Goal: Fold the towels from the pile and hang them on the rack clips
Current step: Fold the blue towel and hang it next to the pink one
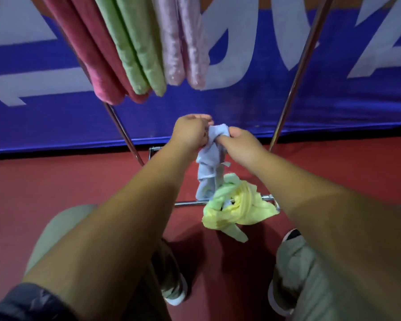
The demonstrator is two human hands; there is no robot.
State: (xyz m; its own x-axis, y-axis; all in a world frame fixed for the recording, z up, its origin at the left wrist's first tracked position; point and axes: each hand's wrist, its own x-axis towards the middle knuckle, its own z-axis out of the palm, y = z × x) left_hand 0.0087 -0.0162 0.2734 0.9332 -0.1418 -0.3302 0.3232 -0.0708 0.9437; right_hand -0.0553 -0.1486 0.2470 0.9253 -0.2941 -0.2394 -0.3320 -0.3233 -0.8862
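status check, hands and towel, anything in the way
Left hand and right hand both gripping crumpled light blue towel, not yet folded. Crumpled yellow towel right below its hanging end, contact unclear.

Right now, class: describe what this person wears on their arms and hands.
The left hand and right hand are bare: no gloves, rings or watch show. A dark sleeve ends near the left elbow; the right arm shows none.

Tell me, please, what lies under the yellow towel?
The rack's chrome base bar runs under the yellow towel, over the red floor. The blue towel hangs down behind it; anything else beneath is covered.
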